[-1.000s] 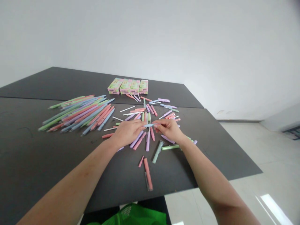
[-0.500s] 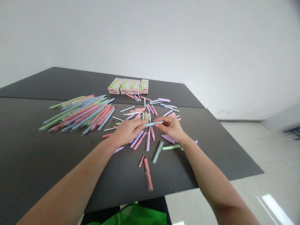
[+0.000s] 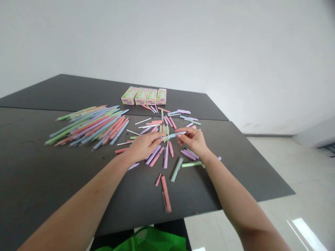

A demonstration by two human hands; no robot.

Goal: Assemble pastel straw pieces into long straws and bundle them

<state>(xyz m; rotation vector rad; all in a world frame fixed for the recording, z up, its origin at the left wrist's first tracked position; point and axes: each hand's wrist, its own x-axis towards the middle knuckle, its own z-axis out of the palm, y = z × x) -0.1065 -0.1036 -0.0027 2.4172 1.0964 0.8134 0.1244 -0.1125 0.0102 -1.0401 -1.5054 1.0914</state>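
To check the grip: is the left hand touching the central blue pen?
Touching: the head view shows the left hand pinching the blue pen at one end.

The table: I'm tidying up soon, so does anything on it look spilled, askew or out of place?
I see no liquid spill. The loose pen parts around the left hand and right hand lie at many angles, unlike the more aligned pen pile at left. A long pink piece lies apart, nearest the person.
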